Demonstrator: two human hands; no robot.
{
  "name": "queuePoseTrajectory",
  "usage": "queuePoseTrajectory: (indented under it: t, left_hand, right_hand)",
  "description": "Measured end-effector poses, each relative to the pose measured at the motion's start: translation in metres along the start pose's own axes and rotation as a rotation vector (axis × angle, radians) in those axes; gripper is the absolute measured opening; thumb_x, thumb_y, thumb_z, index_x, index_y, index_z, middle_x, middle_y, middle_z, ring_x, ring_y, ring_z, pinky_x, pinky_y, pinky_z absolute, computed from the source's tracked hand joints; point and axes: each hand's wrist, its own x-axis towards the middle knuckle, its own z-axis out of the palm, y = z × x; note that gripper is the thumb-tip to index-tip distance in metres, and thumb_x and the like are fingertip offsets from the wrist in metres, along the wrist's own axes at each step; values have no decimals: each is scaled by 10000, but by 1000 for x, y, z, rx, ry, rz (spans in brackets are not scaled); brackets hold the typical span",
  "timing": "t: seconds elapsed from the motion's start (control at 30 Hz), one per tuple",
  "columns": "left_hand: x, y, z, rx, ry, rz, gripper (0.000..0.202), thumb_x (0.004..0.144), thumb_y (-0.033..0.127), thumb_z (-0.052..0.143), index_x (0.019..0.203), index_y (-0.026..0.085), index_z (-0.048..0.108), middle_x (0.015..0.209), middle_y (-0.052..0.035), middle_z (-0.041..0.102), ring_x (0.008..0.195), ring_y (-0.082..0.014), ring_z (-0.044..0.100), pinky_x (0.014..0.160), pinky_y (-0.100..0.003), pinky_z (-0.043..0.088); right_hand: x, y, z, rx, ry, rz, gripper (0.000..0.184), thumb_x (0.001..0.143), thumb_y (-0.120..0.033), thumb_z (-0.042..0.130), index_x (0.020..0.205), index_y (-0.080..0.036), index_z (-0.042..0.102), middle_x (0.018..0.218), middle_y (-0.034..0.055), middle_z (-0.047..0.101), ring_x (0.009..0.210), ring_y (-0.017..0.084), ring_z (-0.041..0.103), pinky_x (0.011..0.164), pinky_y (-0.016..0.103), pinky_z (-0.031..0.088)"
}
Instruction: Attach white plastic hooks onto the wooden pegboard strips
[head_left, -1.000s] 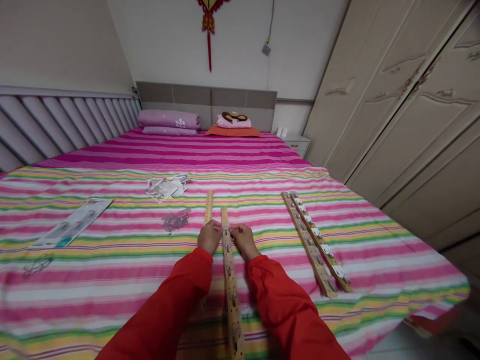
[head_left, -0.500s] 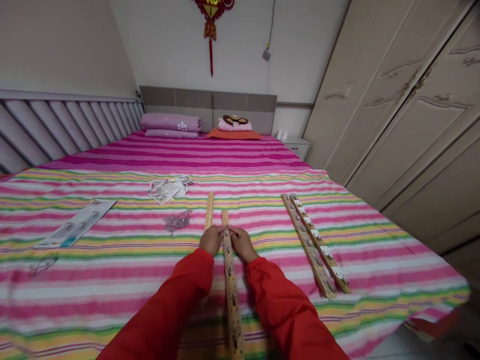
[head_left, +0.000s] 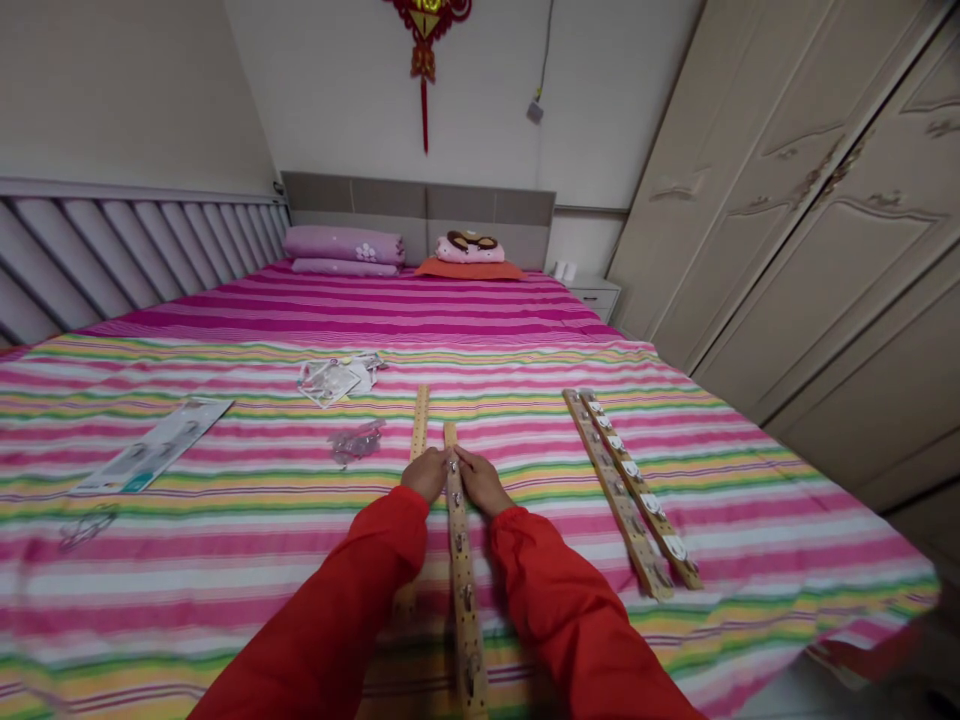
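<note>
A long wooden strip (head_left: 461,570) with holes and small metal hooks lies lengthwise on the striped bed cover, between my red-sleeved arms. My left hand (head_left: 426,473) and my right hand (head_left: 478,480) meet at its far part, fingers pinched on a small metal hook (head_left: 452,464) at the strip. A second wooden strip (head_left: 418,425) lies just left of it, partly under my left arm.
Two more strips with hooks (head_left: 634,490) lie side by side to the right. A clear bag of small parts (head_left: 354,442), opened packets (head_left: 334,377) and a printed sheet (head_left: 154,446) lie to the left. Pillows (head_left: 343,247) rest at the headboard; a wardrobe (head_left: 817,200) stands right.
Both hands have slid a little further up the strip and closer together. The view has tilted slightly down.
</note>
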Motion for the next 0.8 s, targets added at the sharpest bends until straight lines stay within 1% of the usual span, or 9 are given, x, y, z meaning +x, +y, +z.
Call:
queuePoseTrajectory:
  t: [0.07,0.13,0.17,0.23,0.3,0.4,0.57,0.73,0.8]
  left_hand:
    - [-1,-1,1,-54,43,-14,320,833,213,488,1114,219,642,942,-69,670,891,-189,614,766,-247,431]
    - [-4,-3,3,-151,131,-57,404,810,174,506,1207,188,585,964,-67,681,896,-181,618,785,-247,443]
    - [-6,-3,5,-204,178,-84,434,805,168,511,1236,162,560,964,-72,684,881,-177,622,790,-250,449]
    - [-8,-3,9,-287,234,-127,475,796,164,526,1268,113,524,943,-82,689,838,-167,630,785,-251,462]
    - [-10,-2,11,-324,227,-145,511,784,160,550,1288,91,497,919,-86,694,809,-159,638,760,-241,472]
    - [-11,0,12,-381,197,-192,556,749,130,590,1291,71,481,910,-96,700,798,-155,647,720,-228,481]
    - [-18,4,12,-465,190,-254,554,705,87,620,1248,51,512,847,-83,706,750,-145,649,679,-217,491]
    - [-37,5,17,-507,186,-244,520,684,70,621,1200,71,556,780,-47,693,734,-138,645,671,-211,491]
    - [-42,4,15,-561,137,-214,507,665,80,634,1169,78,577,773,-42,691,729,-139,642,670,-216,491]
  right_hand:
    - [-3,0,-2,114,28,53,317,758,-332,556,1021,-243,709,701,-3,677,662,178,601,664,290,489]
    - [-7,2,-3,189,36,118,364,760,-411,531,1015,-208,694,621,-25,613,505,134,518,529,252,450]
    - [-8,2,-2,205,32,138,371,757,-440,520,967,-191,697,595,-33,582,461,117,475,488,238,421]
    - [-11,3,-1,201,23,142,355,744,-479,512,785,-174,689,557,-40,534,447,105,439,459,224,379]
    - [-12,3,0,182,19,126,361,731,-500,515,598,-181,617,512,-42,492,471,111,433,459,221,354]
    - [-13,0,1,163,14,118,413,723,-526,514,471,-199,494,446,-50,428,464,113,393,450,226,310]
    - [-24,-6,-2,142,6,112,457,744,-542,487,439,-205,445,405,-51,405,441,108,356,456,240,274]
    - [-43,-9,-5,116,8,107,479,755,-531,492,411,-202,447,389,-51,393,423,105,351,453,246,256]
    - [-48,-9,-6,116,14,107,474,760,-526,490,413,-205,453,387,-51,396,419,109,354,447,245,259]
